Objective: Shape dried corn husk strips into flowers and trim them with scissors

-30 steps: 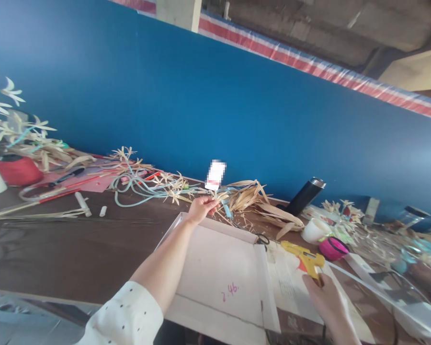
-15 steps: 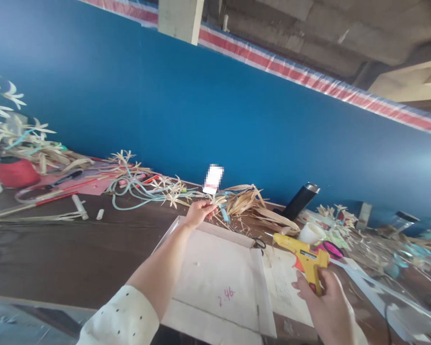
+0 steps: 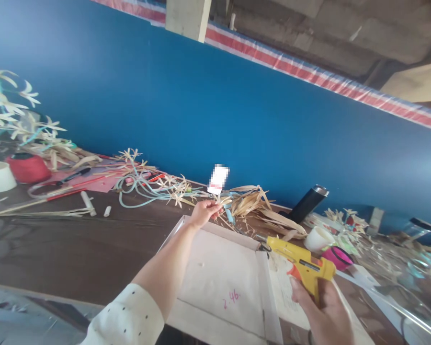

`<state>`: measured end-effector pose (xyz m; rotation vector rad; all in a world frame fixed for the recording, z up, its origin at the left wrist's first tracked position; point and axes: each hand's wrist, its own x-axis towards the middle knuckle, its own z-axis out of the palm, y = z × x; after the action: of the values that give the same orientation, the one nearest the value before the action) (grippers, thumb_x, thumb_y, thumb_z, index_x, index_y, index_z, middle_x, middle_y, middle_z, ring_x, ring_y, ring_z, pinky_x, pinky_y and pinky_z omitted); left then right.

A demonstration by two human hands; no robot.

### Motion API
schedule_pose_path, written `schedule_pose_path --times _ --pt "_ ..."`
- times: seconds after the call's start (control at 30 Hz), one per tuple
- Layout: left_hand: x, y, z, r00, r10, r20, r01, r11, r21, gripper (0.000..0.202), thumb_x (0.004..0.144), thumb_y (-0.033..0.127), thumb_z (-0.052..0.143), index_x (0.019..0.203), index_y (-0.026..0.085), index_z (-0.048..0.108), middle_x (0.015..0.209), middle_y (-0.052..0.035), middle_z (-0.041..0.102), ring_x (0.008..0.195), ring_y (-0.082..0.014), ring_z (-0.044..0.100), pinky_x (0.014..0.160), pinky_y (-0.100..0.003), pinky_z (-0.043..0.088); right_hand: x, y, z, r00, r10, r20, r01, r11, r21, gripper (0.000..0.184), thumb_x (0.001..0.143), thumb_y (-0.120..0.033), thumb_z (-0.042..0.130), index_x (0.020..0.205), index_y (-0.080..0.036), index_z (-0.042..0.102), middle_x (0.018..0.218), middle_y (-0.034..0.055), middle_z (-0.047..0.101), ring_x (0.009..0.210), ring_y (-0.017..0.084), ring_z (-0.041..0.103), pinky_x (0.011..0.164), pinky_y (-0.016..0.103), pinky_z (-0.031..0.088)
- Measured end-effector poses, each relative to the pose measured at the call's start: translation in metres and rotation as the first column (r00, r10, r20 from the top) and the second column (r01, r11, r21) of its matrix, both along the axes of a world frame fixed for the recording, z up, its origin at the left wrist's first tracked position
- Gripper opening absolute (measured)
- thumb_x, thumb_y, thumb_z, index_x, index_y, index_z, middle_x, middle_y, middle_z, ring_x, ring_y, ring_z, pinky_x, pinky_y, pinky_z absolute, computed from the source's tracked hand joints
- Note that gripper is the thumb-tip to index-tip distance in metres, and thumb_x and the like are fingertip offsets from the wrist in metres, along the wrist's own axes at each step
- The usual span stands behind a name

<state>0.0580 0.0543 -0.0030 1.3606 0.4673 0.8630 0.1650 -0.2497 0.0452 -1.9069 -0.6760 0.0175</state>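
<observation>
My left hand (image 3: 203,214) reaches over the far edge of a shallow white box lid (image 3: 219,282) and pinches a small pale flower (image 3: 225,201), partly hidden by the fingers. My right hand (image 3: 326,311) grips the handle of a yellow hot glue gun (image 3: 298,256), with fingers near its orange trigger. The gun's nozzle points left, above the lid's right far corner and apart from the flower. Dry tan husks (image 3: 251,201) lie just beyond my left hand.
Pale blue cords (image 3: 136,194) and husk flowers (image 3: 177,194) lie along the wall. A black flask (image 3: 309,203) leans at the back, near a white cup (image 3: 319,238) and a pink roll (image 3: 337,258). A red spool (image 3: 28,167) stands left.
The glue gun in my right hand has turned and lowered a little. My left hand keeps its pinch on the flower. The whole view has shifted slightly.
</observation>
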Motion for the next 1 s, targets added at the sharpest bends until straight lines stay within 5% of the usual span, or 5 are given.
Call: schedule_pose_path --times 0.17,0.37,0.5,0.73,1.0 --pt "0.002 0.001 -0.001 0.997 -0.012 0.074 0.018 0.997 -0.07 0.037 0.065 0.044 0.069 0.077 0.009 0.067 0.072 -0.0071 0.066 0.053 -0.0082 0.054 0.052 -0.022 0.045 0.014 0.008 0.0 0.995 0.097 -0.019 -0.098 0.993 -0.067 0.036 0.069 -0.053 0.062 0.058 -0.02 0.052 0.058 0.001 0.054 0.06 0.017 0.05 0.054 0.026 0.038" --pt "0.002 0.004 0.0 0.986 0.02 0.166 0.013 0.98 -0.196 0.038 0.061 0.044 0.072 0.076 0.008 0.067 0.074 -0.0079 0.066 0.052 -0.0067 0.052 0.051 -0.02 0.044 0.028 0.067 0.021 0.898 0.382 -0.216 -0.289 0.885 0.364 0.026 0.064 -0.038 0.072 0.073 -0.017 0.06 0.054 -0.0024 0.046 0.055 0.014 0.043 0.052 0.027 0.035" --pt "0.004 0.009 0.0 0.976 0.101 0.195 -0.041 0.956 -0.29 0.038 0.06 0.043 0.073 0.075 0.009 0.068 0.069 -0.0059 0.064 0.049 -0.0053 0.051 0.05 -0.019 0.044 0.023 0.118 0.024 0.838 0.504 -0.21 -0.375 0.811 0.449 0.022 0.064 -0.033 0.073 0.073 -0.018 0.059 0.058 -0.0024 0.047 0.056 0.013 0.044 0.054 0.027 0.037" --pt "0.009 0.012 0.001 0.947 0.303 0.111 -0.249 0.905 -0.344 0.029 0.065 0.038 0.069 0.07 0.009 0.067 0.056 -0.0016 0.059 0.043 -0.0048 0.049 0.047 -0.019 0.043 -0.003 0.175 -0.006 0.849 0.479 -0.223 -0.387 0.851 0.355 0.027 0.065 -0.036 0.072 0.081 -0.016 0.063 0.06 -0.0016 0.053 0.06 0.014 0.048 0.058 0.027 0.038" --pt "0.014 0.01 0.006 0.912 0.405 0.069 -0.355 0.86 -0.366 0.02 0.069 0.03 0.066 0.067 0.01 0.064 0.056 -0.0004 0.059 0.042 -0.0047 0.048 0.044 -0.018 0.042 0.001 0.177 -0.037 0.757 0.522 -0.393 -0.317 0.819 0.478 0.018 0.062 -0.029 0.073 0.069 -0.018 0.06 0.06 -0.0023 0.053 0.06 0.015 0.051 0.069 0.034 0.045"
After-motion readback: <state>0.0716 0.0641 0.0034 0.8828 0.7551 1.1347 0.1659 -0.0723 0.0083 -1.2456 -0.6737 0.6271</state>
